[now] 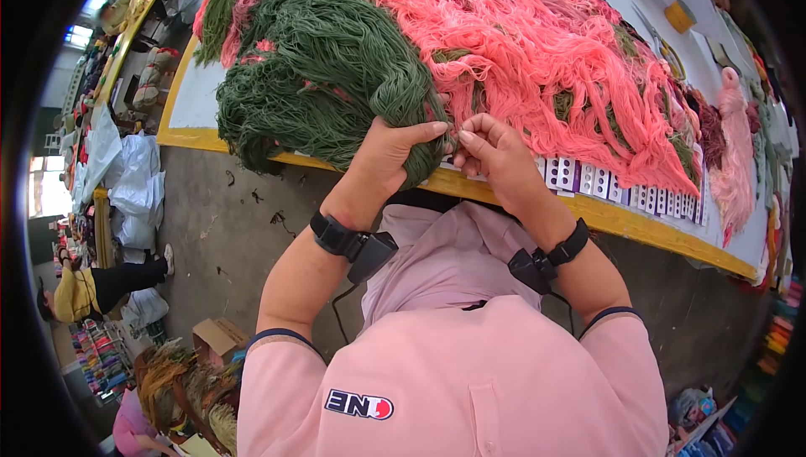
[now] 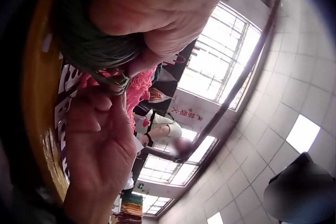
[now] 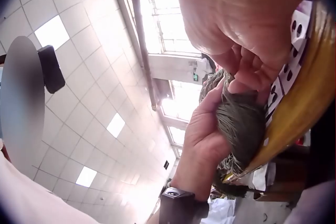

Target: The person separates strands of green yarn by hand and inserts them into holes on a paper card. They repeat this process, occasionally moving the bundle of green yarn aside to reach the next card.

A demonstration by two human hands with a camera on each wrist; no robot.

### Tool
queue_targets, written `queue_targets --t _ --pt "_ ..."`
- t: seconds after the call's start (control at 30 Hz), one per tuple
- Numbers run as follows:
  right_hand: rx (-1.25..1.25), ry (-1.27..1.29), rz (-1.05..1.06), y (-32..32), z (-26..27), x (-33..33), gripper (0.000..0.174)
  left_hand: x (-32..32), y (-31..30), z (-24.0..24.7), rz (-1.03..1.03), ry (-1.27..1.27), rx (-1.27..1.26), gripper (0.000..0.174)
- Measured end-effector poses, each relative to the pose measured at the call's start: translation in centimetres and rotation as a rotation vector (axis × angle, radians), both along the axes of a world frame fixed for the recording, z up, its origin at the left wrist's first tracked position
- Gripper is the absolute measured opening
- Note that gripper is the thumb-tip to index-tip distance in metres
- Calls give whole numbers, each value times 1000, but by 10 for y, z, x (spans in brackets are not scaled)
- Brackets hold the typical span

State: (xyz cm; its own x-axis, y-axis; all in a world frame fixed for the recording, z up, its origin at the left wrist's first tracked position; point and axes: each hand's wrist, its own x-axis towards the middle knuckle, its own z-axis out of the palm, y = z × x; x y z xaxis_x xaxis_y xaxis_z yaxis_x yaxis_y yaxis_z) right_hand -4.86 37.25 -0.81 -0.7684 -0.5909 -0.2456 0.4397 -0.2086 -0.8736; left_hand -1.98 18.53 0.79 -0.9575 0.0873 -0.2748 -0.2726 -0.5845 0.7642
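Note:
A thick bundle of dark green yarn hangs over the table's near edge, and my left hand grips its right end with the thumb laid across the strands. Close beside that thumb, my right hand pinches a few thin strands between thumb and fingers. In the left wrist view the pinched yarn strands run between the two hands. The right wrist view shows the green yarn bunched in the left hand, under the curled fingers of the right hand. Loose pink yarn spreads just behind the hands.
Purple-and-white cards with holes line the near side of the table, which has a yellow edge. Scissors and yellow tape rolls lie at the back right. A pale pink skein hangs at the right end.

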Motion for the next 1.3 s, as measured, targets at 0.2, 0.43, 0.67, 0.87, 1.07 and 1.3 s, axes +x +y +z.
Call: queue_targets --t 0.2,0.43,0.67,0.87,1.07,1.3 --pt "-67 -44 -62 2 -3 2 8 5 0 5 14 -29 29 42" --pt "-189 -131 -92 2 1 3 6 5 -2 8 -4 -27 16 45" --pt "-64 -139 -58 2 9 2 9 5 -4 4 -16 10 1 46" --pt "151 163 -26 -13 8 5 14 4 -6 0 7 -46 13 41" --pt "80 48 -37 -8 5 5 11 6 -4 0 20 -10 85 38" --pt "-35 -9 -25 -2 3 5 7 7 -2 2 23 -9 90 32"
